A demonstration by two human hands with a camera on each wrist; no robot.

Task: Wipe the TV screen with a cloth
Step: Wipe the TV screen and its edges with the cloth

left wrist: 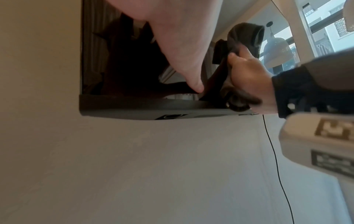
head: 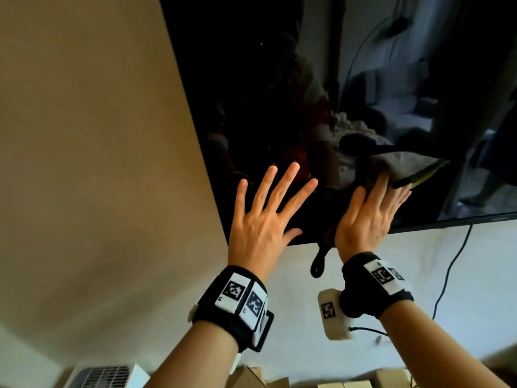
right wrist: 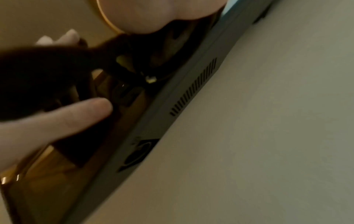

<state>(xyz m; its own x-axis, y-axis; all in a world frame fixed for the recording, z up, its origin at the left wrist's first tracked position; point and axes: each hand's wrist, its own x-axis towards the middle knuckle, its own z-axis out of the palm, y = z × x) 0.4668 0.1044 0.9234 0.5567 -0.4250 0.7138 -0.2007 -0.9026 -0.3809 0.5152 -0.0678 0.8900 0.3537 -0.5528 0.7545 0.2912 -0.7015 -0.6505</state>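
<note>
A black TV screen hangs on a pale wall, with its lower left corner near my hands. My left hand lies with fingers spread and straight over that corner; in the left wrist view its palm fills the top. My right hand presses a dark cloth with a yellow-green edge flat against the glass, fingers straight. A tail of the cloth hangs below the TV's bottom edge. From the left wrist the cloth bunches above the right hand. In the right wrist view the cloth is dark and blurred above my thumb.
A thin black cable drops from the TV's underside down the wall. Below me stand a white device with a grille and cardboard boxes. A window and a pendant lamp lie to the right.
</note>
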